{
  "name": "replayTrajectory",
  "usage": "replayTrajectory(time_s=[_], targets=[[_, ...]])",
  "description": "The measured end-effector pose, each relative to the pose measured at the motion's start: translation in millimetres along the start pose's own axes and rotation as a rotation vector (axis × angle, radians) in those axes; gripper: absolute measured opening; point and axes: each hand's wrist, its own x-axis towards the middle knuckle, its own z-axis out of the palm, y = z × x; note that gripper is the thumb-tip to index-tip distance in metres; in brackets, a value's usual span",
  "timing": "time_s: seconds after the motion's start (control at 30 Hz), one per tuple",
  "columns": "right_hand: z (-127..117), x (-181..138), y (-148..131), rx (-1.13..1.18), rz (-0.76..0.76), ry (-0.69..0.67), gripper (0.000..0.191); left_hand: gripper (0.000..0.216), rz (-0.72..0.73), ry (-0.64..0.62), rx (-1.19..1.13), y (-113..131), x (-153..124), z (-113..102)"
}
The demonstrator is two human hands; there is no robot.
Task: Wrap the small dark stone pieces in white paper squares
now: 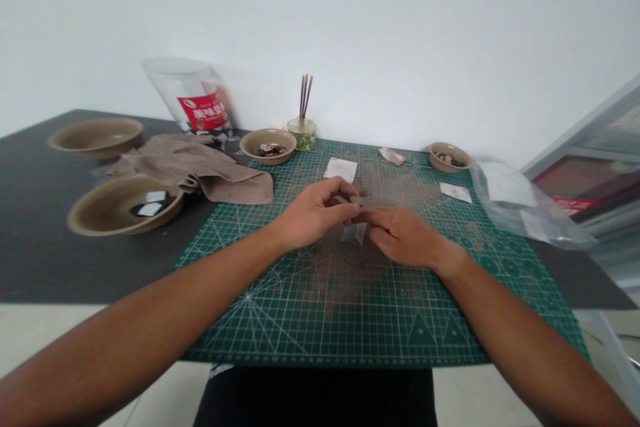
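My left hand (pixel 320 210) and my right hand (pixel 403 235) meet over the middle of the green cutting mat (pixel 325 320). The left thumb and fingers are pinched together; whatever lies between them is too small and blurred to name. My right hand is closed as well, its fingertips against those of the left, and its grip is partly hidden. Just below the fingertips shows a small pale packet (pixel 353 234), part of it covered by the hands. Brown smudges mark the mat around them. A white paper square (pixel 341 169) lies just beyond my left hand.
Left: two tan bowls (pixel 83 223) (pixel 95 137), a brown cloth (pixel 225 177), a clear tub (pixel 183 90) with a red label. Behind: a bowl of small pieces (pixel 267 147) and a reed diffuser (pixel 303 133). Right: another small bowl (pixel 450 150), white packet (pixel 456 192), plastic bag (pixel 530 203).
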Motion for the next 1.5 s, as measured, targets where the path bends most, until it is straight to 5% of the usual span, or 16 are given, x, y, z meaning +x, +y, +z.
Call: replayTrajectory(time_s=[0.17, 0.33, 0.47, 0.7, 0.83, 1.03, 1.2, 1.33, 1.5], targets=[[-2, -2, 9, -0.129, -0.011, -0.117, 0.024, 0.015, -0.068, -0.192, 0.318, 1, -2, 1], [-9, -3, 12, -0.047, -0.041, -0.154, 0.022, 0.017, -0.010, -0.183, 0.439, -1, -2, 2], [-11, -4, 13, 0.078, 0.074, -0.114, 0.013, 0.023, 0.024, -0.116, 0.389, -1, -4, 3], [-18, -3, 13, 0.715, 0.245, -0.123, 0.014, 0.024, 0.337, -0.011, 0.386, -5, -1, 6], [-18, -4, 13, 1.191, 0.361, -0.106, 0.023, 0.026, 0.363, 0.056, 0.406, -10, 1, 5], [-11, -3, 9, 1.400, 0.469, 0.038, 0.030, 0.029, 0.356, 0.106, 0.366, -11, 1, 3], [-5, 1, 3, 1.400, 0.421, 0.115, 0.028, 0.028, 0.353, 0.133, 0.465, -8, 0, 4], [-9, 2, 7, 1.269, 0.374, 0.190, 0.021, 0.050, 0.344, 0.133, 0.530, -4, -1, 4], [-27, -8, 15, 0.632, 0.339, 0.226, 0.012, 0.035, 0.339, -0.027, 0.633, -1, -6, 9]])
